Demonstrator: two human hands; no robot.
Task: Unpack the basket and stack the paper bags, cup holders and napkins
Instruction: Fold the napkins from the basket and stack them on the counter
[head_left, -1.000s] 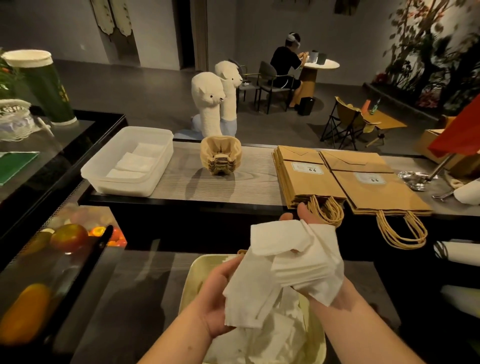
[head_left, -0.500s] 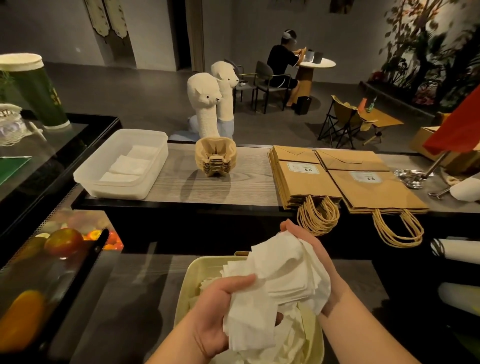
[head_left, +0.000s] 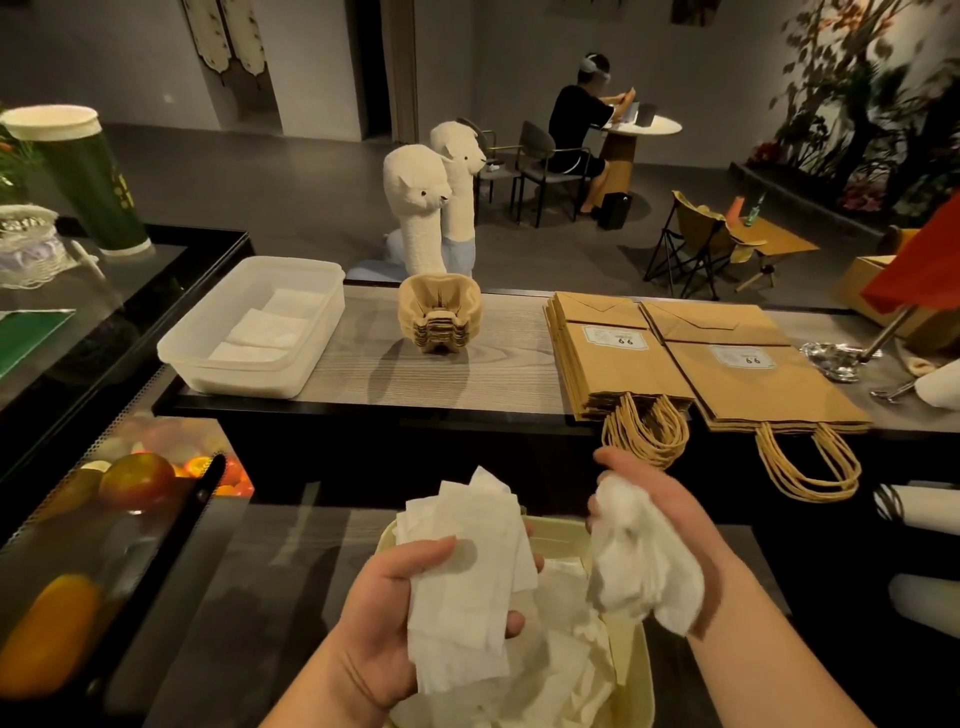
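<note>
A pale yellow basket (head_left: 631, 670) sits low in front of me with loose white napkins (head_left: 561, 670) in it. My left hand (head_left: 384, 623) grips a flat bunch of napkins (head_left: 467, 577) above the basket. My right hand (head_left: 670, 514) holds a second, crumpled bunch of napkins (head_left: 639, 566) to the right of the first. On the wooden counter behind lie two stacks of brown paper bags (head_left: 623, 358) (head_left: 753, 374), a nested stack of cardboard cup holders (head_left: 440, 312), and a white plastic tub (head_left: 208, 364) holding folded napkins (head_left: 265, 332).
A glass display case with fruit (head_left: 135, 478) stands at left, a tall green cup (head_left: 83, 176) on top. Two alpaca figures (head_left: 421, 218) stand behind the counter. Metal utensils (head_left: 836, 358) and rolled white items (head_left: 919, 509) lie at right. A person sits at a far table (head_left: 576, 135).
The single bundle of napkins held in both hands has been split. My left hand now keeps one bunch and my right hand has drawn another away to the right.
</note>
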